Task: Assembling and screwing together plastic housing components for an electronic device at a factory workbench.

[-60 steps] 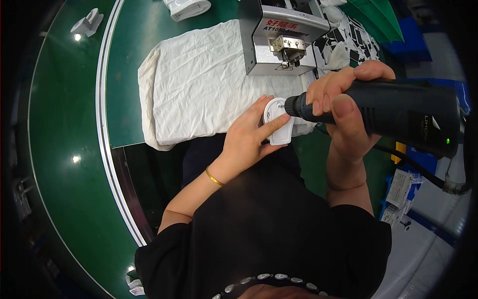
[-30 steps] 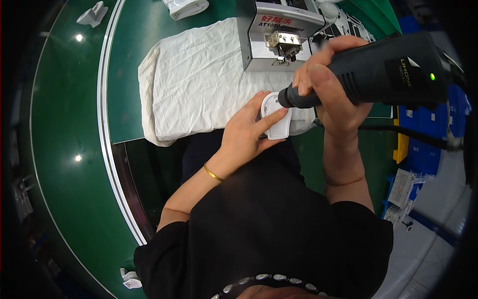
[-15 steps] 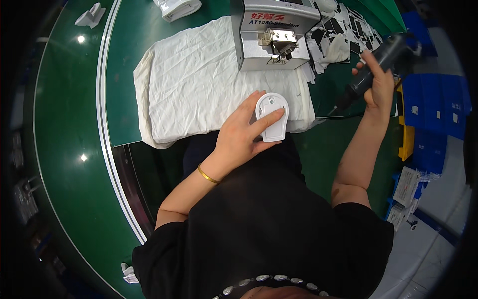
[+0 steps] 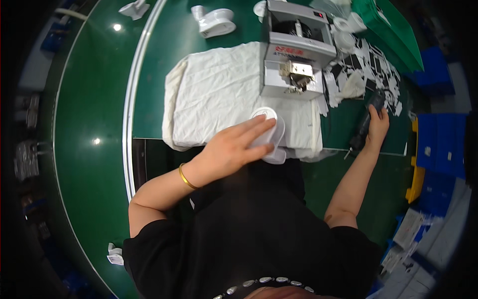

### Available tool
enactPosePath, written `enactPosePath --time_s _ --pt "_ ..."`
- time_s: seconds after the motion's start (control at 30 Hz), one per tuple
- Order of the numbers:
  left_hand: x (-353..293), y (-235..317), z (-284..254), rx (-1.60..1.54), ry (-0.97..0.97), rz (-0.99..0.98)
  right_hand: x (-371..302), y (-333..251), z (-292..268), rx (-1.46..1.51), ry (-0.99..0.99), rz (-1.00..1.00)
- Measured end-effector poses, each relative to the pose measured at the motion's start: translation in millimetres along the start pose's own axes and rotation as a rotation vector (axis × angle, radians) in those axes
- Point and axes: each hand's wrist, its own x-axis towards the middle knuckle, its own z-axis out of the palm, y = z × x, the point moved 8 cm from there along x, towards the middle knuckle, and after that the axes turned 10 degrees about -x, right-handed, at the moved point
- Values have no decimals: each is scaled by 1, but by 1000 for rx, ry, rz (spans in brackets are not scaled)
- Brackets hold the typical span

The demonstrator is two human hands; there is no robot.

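My left hand (image 4: 234, 147) is closed on a white plastic housing (image 4: 280, 133) with a rounded end, just above the near edge of a folded white cloth (image 4: 214, 89). The fingers lie across its top and cover part of it. At the right, my right hand (image 4: 378, 128) grips a dark electric screwdriver (image 4: 359, 135), whose thin bit points down toward me beside the table edge. A grey screw feeder (image 4: 291, 82) with a metal outlet block stands at the back of the cloth, between the two hands.
Similar white plastic parts (image 4: 217, 25) stand at the far side of the green table (image 4: 154, 112). Scattered black and white pieces (image 4: 368, 65) lie right of the feeder, by a green bin (image 4: 393, 37). Blue bins (image 4: 440, 144) stand further right, and a white-edged rail (image 4: 133, 84) runs along the left.
The screwdriver has come down nearer the table's right edge with my right hand. The left fingers now reach over the housing's top, which has tilted. The whole view has shifted.
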Motion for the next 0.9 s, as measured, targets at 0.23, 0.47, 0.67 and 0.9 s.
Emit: enactPosePath --time_s 0.23,0.47,0.67,0.9 --pt "-96 -125 -132 -175 940 -336 -6 9 -14 56 34 48" --pt "-283 -293 -225 282 1341 -1096 -19 1 -31 -96 157 -66" --pt "-305 -292 -218 363 1268 -1250 -81 -99 13 41 51 -435" --pt "-390 -92 -219 538 333 -1758 -192 -154 110 241 -577 -605"
